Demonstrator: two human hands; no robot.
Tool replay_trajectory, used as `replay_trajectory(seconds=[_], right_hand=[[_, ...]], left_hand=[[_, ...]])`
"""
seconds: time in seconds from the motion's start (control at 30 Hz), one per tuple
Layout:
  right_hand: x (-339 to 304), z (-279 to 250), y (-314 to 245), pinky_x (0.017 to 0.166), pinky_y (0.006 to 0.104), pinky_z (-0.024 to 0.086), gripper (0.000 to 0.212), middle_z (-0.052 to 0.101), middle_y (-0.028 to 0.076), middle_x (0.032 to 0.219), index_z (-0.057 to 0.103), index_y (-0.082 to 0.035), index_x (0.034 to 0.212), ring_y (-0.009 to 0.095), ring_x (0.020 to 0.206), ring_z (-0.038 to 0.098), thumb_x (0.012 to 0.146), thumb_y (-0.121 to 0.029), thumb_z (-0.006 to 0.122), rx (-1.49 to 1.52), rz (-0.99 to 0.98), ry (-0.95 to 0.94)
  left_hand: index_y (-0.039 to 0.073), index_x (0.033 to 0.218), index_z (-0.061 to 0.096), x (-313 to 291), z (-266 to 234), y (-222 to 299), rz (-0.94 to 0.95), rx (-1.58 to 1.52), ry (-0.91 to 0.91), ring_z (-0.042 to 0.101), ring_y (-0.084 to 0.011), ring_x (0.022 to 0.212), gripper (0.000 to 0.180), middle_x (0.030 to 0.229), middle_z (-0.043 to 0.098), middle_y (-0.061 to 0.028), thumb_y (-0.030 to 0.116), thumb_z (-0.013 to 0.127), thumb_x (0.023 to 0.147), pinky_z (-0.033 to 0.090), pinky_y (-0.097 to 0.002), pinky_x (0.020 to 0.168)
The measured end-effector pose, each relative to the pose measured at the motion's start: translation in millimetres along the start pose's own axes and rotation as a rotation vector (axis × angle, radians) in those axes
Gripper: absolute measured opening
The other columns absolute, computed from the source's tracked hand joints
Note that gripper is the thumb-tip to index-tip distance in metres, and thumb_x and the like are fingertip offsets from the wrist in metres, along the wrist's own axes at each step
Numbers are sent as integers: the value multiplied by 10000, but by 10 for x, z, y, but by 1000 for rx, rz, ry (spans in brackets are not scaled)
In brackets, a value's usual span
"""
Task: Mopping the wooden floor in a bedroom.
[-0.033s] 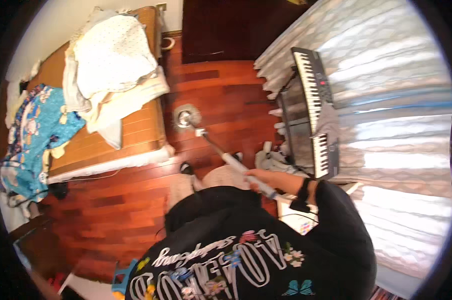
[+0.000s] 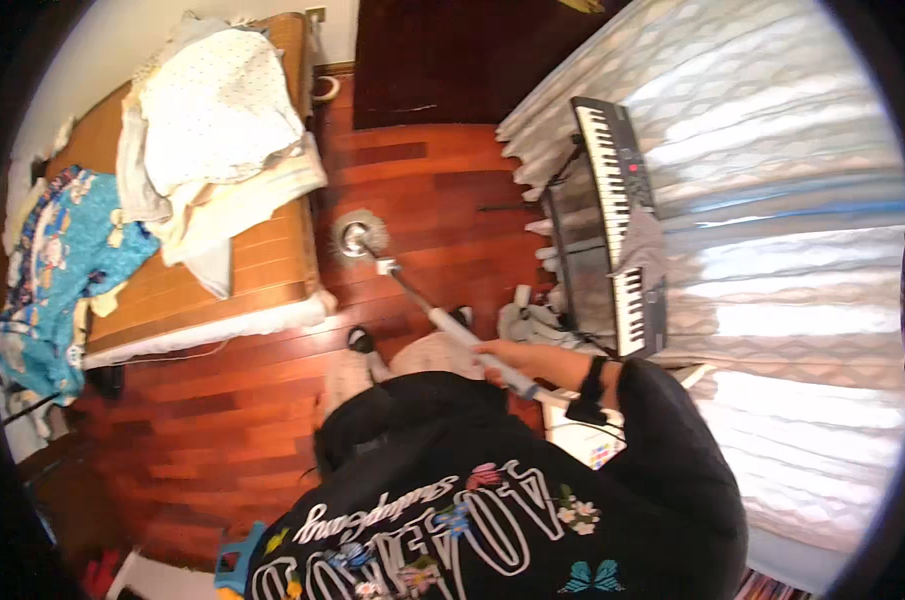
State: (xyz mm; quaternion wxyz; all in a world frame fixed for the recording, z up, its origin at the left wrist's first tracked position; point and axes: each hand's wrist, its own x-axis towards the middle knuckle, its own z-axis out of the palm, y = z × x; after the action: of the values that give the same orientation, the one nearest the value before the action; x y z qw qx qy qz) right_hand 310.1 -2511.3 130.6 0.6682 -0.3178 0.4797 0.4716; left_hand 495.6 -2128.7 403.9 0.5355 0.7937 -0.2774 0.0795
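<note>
My right hand (image 2: pixel 518 362) is closed around the white-and-grey handle of a mop (image 2: pixel 456 328). The handle slants away to the left, down to a round mop head (image 2: pixel 358 236) with a shiny centre and a pale fringe. That head lies on the reddish wooden floor (image 2: pixel 433 180), close beside the bed's right side. A black band with a cord sits around my right wrist. My left hand does not show.
At left stands a bed (image 2: pixel 273 270) with piled pale bedding (image 2: pixel 218 110) and blue patterned cloth (image 2: pixel 83 230). An electronic keyboard (image 2: pixel 613 170) on a stand is at right, before long curtains (image 2: pixel 773 270). A pale bag (image 2: pixel 533 325) lies below it. Dark furniture (image 2: pixel 433 60) stands ahead.
The whole view has shifted slightly, so the bed, keyboard and mop all appear a little farther left. My right hand keeps its hold on the mop handle.
</note>
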Motion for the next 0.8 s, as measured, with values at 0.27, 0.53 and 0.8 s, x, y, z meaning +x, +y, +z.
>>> replay_trajectory(seconds=[0.27,0.53,0.8], right_hand=[[124,47,263,323,210,351,257,360,-24,502,371,-99,820,48,348,356,830,-356,371,71,3,10],[365,159,512,312,201,296,245,404,6,491,456,-78,788,85,347,367,810,-320,426,-19,-157,135],[448,-69,604,333,202,333,234,449,-1,511,493,-66,850,92,351,383,801,-291,449,104,-105,63]], left_hand=[[-9,910,446,-580,-166,256,71,-16,68,509,-211,765,255,816,526,-126,190,458,752,410,-301,673],[5,880,459,-682,-208,518,141,-15,121,508,-200,758,220,799,527,-110,182,466,748,406,-293,665],[20,849,471,-530,-318,752,238,-21,143,507,-188,751,186,781,528,-94,174,473,744,403,-286,656]])
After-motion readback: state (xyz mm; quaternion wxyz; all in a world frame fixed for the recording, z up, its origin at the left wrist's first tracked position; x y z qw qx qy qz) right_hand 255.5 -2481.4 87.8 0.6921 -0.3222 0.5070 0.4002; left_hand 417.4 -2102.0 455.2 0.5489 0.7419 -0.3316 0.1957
